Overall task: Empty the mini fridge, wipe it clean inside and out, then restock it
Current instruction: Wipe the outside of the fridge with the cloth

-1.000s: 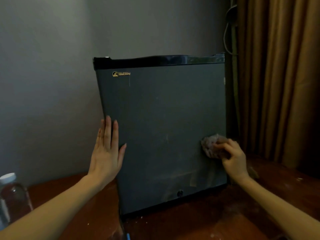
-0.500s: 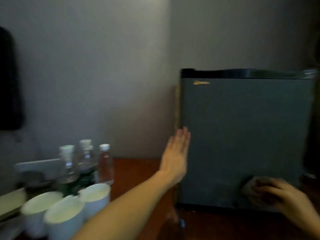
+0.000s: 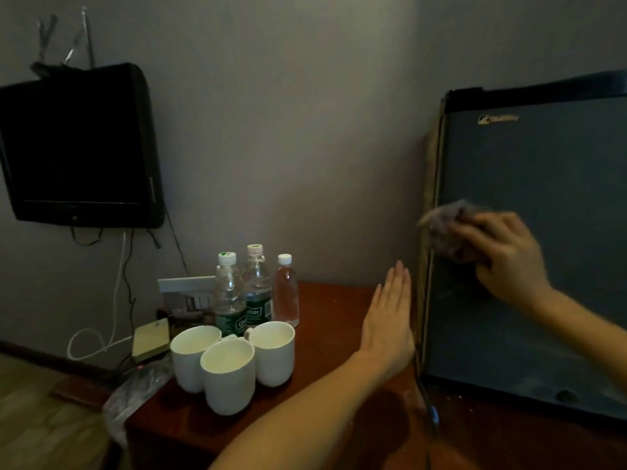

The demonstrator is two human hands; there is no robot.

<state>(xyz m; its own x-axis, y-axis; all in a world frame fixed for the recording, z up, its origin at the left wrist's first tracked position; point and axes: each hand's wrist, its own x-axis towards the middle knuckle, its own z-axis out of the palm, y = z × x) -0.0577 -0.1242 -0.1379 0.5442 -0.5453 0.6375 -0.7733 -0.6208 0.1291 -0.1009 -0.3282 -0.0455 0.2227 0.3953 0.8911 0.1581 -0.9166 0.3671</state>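
Your mini fridge [image 3: 543, 232] stands on the wooden table [image 3: 322, 401] at the right of the view, its door closed and its dark front facing you. Your right hand [image 3: 502, 256] is against the upper left part of that door, fingers closed around a crumpled cloth [image 3: 444, 228] pressed to the surface near the fridge's left edge; the hand is blurred. Your left hand [image 3: 390, 320] is flat and open, fingers straight and together, holding nothing, with its palm set against the fridge's left side, lower than the cloth. To the left of the fridge, well apart from it, 3 white mugs [image 3: 230, 371] stand touching one another in a cluster on the table. Just behind the mugs, farther from you, stand 3 capped plastic bottles [image 3: 256, 286] in a row. Farther left of the fridge, a dark television [image 3: 78, 144] hangs on the wall, with cables [image 3: 118, 283] trailing down below it.
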